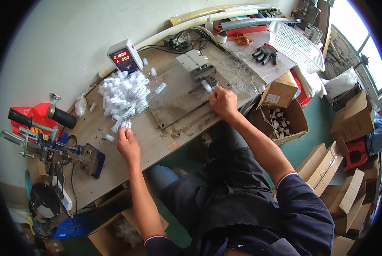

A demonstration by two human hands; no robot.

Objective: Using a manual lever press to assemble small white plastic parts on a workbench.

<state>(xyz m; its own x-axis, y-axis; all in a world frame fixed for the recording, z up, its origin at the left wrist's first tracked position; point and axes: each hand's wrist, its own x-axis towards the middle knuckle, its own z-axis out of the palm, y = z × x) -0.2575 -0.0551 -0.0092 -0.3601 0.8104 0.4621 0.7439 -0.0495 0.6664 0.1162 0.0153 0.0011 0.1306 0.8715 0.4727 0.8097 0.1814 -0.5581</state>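
Feeding white coil parts at the bench

Reaching into the heap of white coil parts (125,96) on the wooden bench (157,136), the left hand (128,145) is pinching one at the pile's near edge. The right hand (223,101) is gripping another white part (206,86) with closed fingers beside the small metal fixture (199,66) on the grey plate (178,100).

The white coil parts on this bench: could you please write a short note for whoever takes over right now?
Left hand: fingertips pinching a part at the near edge of the pile of white coil parts.
Right hand: closed on one white part, held at the small grey fixture on the metal plate.
Done: how many parts are finished cannot be told; an open carton right of the bench holds similar pieces.
Left: the pile is large.
The meter with red digits stands behind the pile.
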